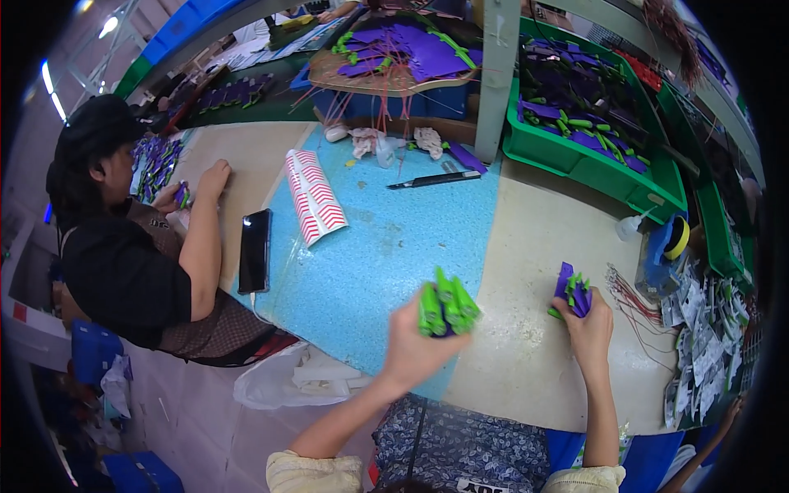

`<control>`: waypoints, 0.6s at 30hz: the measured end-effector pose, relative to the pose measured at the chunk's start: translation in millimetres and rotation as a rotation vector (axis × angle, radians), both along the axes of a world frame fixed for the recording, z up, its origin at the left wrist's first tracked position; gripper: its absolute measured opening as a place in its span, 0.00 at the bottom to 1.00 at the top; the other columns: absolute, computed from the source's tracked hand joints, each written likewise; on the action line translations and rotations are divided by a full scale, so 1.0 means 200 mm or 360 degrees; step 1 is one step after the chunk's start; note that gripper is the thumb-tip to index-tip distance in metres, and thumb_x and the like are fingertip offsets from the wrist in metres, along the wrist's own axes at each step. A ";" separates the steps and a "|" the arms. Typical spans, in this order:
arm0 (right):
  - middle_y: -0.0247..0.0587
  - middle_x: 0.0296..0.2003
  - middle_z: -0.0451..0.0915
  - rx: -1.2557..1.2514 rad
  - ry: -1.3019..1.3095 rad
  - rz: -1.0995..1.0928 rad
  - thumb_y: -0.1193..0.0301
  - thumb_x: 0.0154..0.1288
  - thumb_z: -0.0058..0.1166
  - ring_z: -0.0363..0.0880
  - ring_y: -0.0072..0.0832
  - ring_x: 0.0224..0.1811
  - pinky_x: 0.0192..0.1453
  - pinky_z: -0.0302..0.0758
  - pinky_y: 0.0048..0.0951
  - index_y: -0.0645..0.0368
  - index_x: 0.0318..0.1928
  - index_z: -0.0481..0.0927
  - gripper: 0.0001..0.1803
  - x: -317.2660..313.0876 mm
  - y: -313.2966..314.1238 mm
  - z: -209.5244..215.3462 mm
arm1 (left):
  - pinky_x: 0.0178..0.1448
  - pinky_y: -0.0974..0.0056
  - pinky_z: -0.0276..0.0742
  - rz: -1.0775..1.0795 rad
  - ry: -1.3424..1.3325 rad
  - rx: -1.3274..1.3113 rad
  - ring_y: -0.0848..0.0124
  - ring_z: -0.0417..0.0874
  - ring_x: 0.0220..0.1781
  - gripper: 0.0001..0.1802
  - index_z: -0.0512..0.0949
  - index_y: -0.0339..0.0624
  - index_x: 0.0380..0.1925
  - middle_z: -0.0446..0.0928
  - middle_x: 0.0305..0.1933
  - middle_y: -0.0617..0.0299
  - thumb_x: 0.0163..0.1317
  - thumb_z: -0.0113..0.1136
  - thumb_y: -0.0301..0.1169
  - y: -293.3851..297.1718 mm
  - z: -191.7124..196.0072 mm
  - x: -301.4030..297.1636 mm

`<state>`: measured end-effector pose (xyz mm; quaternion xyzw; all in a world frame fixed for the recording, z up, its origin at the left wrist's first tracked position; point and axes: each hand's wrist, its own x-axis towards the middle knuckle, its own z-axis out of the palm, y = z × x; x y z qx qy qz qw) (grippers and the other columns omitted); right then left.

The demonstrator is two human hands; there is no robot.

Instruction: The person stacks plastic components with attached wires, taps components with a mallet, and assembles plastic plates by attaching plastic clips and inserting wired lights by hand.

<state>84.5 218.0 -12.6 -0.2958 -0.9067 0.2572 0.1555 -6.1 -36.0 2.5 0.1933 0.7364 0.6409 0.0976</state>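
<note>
Above the blue mat (386, 246), my left hand (421, 349) is closed round a bundle of green-and-purple plastic pieces (448, 304), their round green ends pointing up. My right hand (592, 324) grips a smaller cluster of purple-and-green plastic pieces (574, 289) over the beige part of the table (534, 353). The two hands are apart, and the fingers partly hide what each one holds. Beside my right hand lie thin reddish wires (637, 306) and a heap of silver-grey pieces (707, 345).
A green crate (592, 168) full of purple and green pieces stands at the far right, near a grey post (498, 82). A craft knife (434, 180), striped paper (316, 197) and phone (255, 251) lie on the table. A co-worker (131, 238) sits at left.
</note>
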 end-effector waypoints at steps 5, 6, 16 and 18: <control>0.54 0.24 0.81 -0.0153 -0.0188 -0.0100 0.68 0.47 0.75 0.80 0.43 0.26 0.35 0.74 0.39 0.70 0.31 0.78 0.20 -0.10 0.02 0.03 | 0.45 0.67 0.81 0.0037 0.0294 -0.0005 0.75 0.84 0.40 0.29 0.77 0.34 0.52 0.84 0.42 0.56 0.45 0.71 0.20 -0.09 0.02 -0.22; 0.54 0.24 0.81 -0.0264 -0.0145 -0.0054 0.70 0.47 0.73 0.80 0.39 0.25 0.34 0.74 0.37 0.71 0.29 0.79 0.18 -0.10 0.03 0.03 | 0.46 0.67 0.81 -0.0107 0.0277 0.0012 0.76 0.84 0.43 0.29 0.78 0.35 0.53 0.84 0.45 0.57 0.46 0.72 0.21 -0.09 0.01 -0.20; 0.39 0.20 0.72 0.0421 0.0188 0.1463 0.71 0.42 0.64 0.76 0.37 0.20 0.23 0.69 0.36 0.59 0.33 0.80 0.13 0.18 -0.13 0.36 | 0.42 0.68 0.81 -0.1204 -0.1622 0.0461 0.75 0.83 0.38 0.13 0.79 0.34 0.42 0.82 0.36 0.61 0.58 0.69 0.26 0.26 -0.16 0.00; 0.38 0.19 0.71 0.0559 0.0231 0.1385 0.70 0.43 0.62 0.74 0.35 0.19 0.22 0.68 0.35 0.61 0.36 0.81 0.16 0.22 -0.11 0.36 | 0.46 0.67 0.81 -0.1211 -0.1945 0.0664 0.75 0.83 0.43 0.18 0.77 0.33 0.48 0.81 0.43 0.60 0.59 0.69 0.26 0.30 -0.06 0.03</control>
